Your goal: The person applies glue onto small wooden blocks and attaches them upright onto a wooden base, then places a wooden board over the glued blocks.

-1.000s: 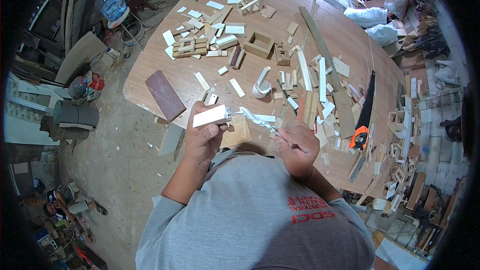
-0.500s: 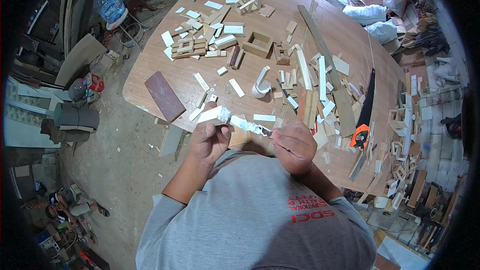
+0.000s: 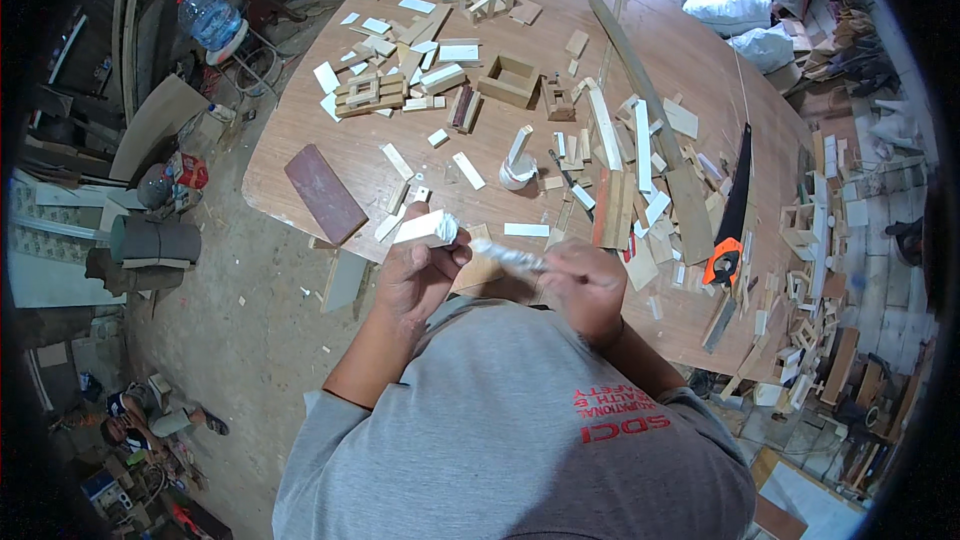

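In front of my chest my left hand [image 3: 412, 278] grips a small white-faced wooden block [image 3: 420, 231], with white paste [image 3: 446, 229] on its right end. My right hand [image 3: 588, 288] is closed on a thin paste-coated stick [image 3: 510, 256], smeared by motion. The stick's tip points left toward the block's pasted end, slightly apart from it. Beyond my hands on the table stands a white cup [image 3: 517, 176] with a pale strip of wood [image 3: 520, 143] upright in it.
On the table [image 3: 330, 80] lie several wood offcuts, an open wooden box [image 3: 510, 81], a dark red board [image 3: 326, 193] and long planks [image 3: 640, 90]. A handsaw [image 3: 735, 210] with an orange handle rests at the right. Another person [image 3: 150, 415] is at the far lower left.
The stick has drawn back slightly from the block, and my right hand is now blurred. The paste on the block's end looks flatter. My left hand has stayed nearly in place.
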The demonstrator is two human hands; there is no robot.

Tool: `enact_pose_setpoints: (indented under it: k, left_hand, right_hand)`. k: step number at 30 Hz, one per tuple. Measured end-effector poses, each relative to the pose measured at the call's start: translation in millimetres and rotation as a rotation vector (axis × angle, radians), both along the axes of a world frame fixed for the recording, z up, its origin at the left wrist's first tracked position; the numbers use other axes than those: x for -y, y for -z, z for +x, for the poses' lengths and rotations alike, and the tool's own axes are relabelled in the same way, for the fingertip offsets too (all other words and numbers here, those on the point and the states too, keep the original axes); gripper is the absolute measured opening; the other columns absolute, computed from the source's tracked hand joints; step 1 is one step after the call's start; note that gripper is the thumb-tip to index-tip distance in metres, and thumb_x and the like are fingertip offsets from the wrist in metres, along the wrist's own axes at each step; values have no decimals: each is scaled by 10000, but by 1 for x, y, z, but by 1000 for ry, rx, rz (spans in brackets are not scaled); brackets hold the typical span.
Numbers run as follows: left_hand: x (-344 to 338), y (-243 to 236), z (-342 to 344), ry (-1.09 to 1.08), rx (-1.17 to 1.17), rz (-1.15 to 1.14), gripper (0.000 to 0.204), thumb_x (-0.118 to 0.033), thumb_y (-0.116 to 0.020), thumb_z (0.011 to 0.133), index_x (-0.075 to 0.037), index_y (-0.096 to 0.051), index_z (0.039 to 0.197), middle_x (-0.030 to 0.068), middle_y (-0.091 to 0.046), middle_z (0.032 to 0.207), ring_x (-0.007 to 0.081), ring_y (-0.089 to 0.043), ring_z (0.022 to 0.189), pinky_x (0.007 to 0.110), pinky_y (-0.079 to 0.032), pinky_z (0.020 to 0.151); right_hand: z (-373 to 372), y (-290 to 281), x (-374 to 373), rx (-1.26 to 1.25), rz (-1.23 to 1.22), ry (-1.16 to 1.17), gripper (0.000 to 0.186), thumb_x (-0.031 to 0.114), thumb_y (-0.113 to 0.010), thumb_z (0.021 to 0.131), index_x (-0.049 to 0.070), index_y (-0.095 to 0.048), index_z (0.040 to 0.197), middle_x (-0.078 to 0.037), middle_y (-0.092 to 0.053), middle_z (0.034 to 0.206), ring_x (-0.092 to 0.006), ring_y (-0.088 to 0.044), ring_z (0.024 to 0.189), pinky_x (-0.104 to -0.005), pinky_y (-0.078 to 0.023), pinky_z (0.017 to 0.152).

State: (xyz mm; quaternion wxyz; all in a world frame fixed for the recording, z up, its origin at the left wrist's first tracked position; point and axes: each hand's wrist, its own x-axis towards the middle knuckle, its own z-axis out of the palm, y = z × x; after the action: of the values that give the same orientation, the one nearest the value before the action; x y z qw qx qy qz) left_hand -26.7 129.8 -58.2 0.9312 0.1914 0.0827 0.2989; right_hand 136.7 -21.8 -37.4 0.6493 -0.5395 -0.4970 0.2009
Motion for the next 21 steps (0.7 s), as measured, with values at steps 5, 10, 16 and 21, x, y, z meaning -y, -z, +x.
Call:
enact_pose_setpoints:
  k: [5,10,16,21]
  left_hand:
    - [-5,7,-1,-7,-5,-45,501,-262,-787,761,-130,-531,1172,37,-648,1028,206,-615,966,344,-431,771]
    - [-9,4,-1,-105,-316,167,394,-212,-723,803,-59,-532,1112,83,-652,979,209,-634,938,377,-533,772]
    - [-10,12,-4,-83,-386,141,388,-216,-709,815,-36,-554,1123,75,-656,969,203,-635,924,382,-541,765]
    - [-12,21,-6,-29,-269,-40,365,-208,-718,817,-56,-572,1115,77,-652,999,216,-624,940,358,-498,764]
  right_hand:
    - [26,29,-13,-367,-248,274,157,43,-681,842,-35,-668,977,-78,-667,866,-88,-592,775,-242,-469,672]
    - [71,85,-21,-155,-452,460,169,62,-651,854,-40,-667,988,-80,-677,791,-101,-614,703,-247,-492,643]
    - [93,117,-41,306,-558,492,154,91,-658,814,-22,-670,917,-161,-671,768,-167,-650,665,-279,-506,622]
    - [77,78,-48,-34,-450,350,106,39,-603,861,-36,-618,935,-128,-679,809,-148,-658,735,-268,-512,645]
